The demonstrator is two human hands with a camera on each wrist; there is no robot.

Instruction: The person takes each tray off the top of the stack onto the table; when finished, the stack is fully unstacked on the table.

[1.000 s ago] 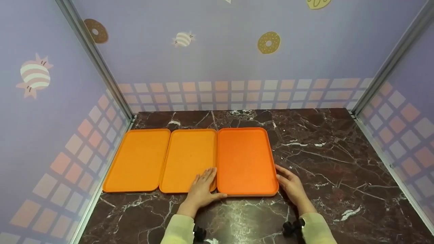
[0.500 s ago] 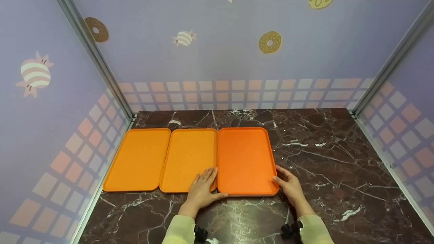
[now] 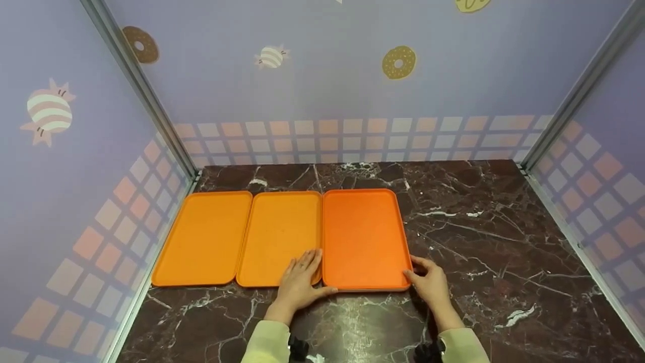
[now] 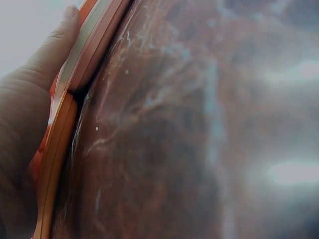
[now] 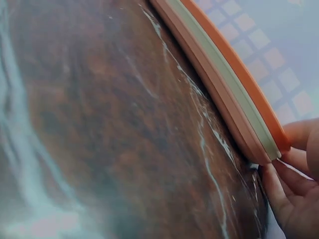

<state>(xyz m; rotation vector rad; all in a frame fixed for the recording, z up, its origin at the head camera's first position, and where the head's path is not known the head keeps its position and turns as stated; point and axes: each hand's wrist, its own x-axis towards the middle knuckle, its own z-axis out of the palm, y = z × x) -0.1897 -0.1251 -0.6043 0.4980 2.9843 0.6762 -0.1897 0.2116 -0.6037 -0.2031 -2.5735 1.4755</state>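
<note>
A bright orange tray (image 3: 365,237) tops a stack near the middle of the table. Beneath it, a pale cream-green tray (image 5: 228,79) and a pinkish tray (image 5: 215,94) show as layered edges in the right wrist view. My left hand (image 3: 300,283) rests on the near right part of a yellow-orange tray (image 3: 282,217), fingers straight, with its thumb along the stack's front edge. At the stack's near right corner my right hand (image 3: 431,283) pinches the orange tray, its thumb over the rim and its fingers along the side.
Another yellow-orange tray (image 3: 204,239) lies at the far left, edge to edge with the middle one. Dark marble table surface (image 3: 484,242) stretches to the right of the stack. Patterned wall panels (image 3: 342,91) enclose the back and both sides.
My right hand has slid slightly toward the near corner, and its thumb has moved from beside the stack onto the orange tray's rim. The left hand and the trays stay put.
</note>
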